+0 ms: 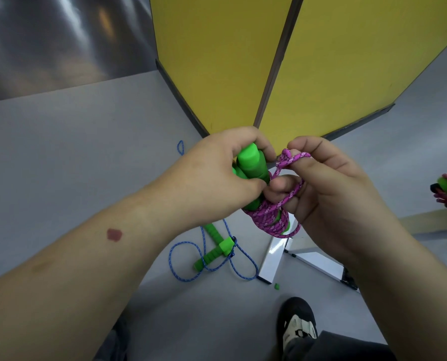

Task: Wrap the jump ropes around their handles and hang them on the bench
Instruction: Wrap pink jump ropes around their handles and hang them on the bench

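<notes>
Pink jump rope [269, 220]: coiled in several turns round the lower part of paired green handles [251, 165], held in mid-air above the grey floor [74, 152]. Left hand [217, 173]: fingers curled tight round the handles. Right hand [329, 188]: thumb and forefinger pinching a loop of the pink cord beside the handles. Blue jump rope [201, 259]: loose on the floor below, unwound, green handles crossed. Bench [425, 225]: at right, wrapped ropes at its edge. Yellow panels [347, 61]: behind. Shoe [297, 327]: bottom.
</notes>
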Demonstrator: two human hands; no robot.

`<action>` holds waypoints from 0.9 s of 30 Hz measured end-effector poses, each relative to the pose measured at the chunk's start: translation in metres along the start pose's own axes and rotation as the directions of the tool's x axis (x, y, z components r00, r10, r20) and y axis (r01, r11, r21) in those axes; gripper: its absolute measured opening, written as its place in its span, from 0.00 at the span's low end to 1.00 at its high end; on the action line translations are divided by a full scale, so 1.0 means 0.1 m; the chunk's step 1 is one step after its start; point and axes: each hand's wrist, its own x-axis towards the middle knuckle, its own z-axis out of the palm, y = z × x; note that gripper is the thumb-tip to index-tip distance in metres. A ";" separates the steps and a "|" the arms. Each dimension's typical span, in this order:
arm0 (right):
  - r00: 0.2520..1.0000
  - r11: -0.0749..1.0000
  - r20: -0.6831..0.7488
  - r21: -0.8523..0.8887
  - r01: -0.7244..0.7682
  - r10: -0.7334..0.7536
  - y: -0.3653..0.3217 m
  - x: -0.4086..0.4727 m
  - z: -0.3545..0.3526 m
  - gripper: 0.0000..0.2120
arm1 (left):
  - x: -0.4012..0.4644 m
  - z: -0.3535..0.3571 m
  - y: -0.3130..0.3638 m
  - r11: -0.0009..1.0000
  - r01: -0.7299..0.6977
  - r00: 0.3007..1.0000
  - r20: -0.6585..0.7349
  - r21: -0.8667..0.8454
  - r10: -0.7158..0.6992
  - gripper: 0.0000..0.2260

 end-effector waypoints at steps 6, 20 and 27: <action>0.995 0.985 0.064 0.151 -0.081 0.072 -0.04 0.00 0.02 0.07 | 0.02 0.00 0.01 0.987 0.004 1.000 -0.022 -0.163 -0.008 0.16; 0.981 0.910 0.099 0.367 -0.194 0.169 0.01 0.03 0.00 0.08 | 0.02 0.00 0.04 0.988 0.023 0.999 -0.032 -0.156 -0.028 0.07; 0.984 0.903 0.068 0.389 -0.180 0.167 0.02 0.03 0.02 0.10 | 0.00 0.00 0.06 0.988 0.052 0.997 -0.048 -0.148 -0.060 0.06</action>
